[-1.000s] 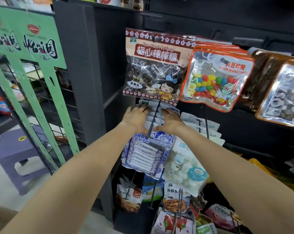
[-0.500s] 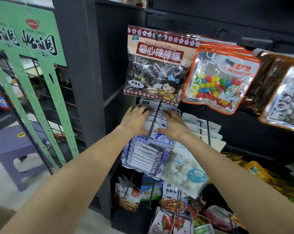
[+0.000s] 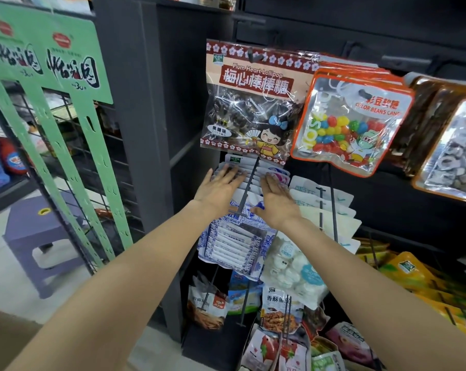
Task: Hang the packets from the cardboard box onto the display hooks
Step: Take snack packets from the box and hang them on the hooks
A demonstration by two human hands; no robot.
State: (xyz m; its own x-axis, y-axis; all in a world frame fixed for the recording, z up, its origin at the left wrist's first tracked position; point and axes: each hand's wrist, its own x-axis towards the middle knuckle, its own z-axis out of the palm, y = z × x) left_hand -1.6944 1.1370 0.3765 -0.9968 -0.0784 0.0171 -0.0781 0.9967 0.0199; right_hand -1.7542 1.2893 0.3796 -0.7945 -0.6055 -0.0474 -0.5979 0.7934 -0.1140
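With both hands flat, left hand [image 3: 219, 184] and right hand [image 3: 277, 200] fingers straight and holding nothing, I'd press the blue-and-white packets [image 3: 233, 236] evenly back along the hook [image 3: 249, 180].

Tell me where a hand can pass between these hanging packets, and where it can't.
Free: the dark gap between the grey upright panel and the lollipop packet, and the strip along the hook between left hand and right hand. Crowded: the white packets right of that hook, the color beans packets, and the overlapping bags below.

purple stool [image 3: 43, 231], green display stand [image 3: 66, 108]
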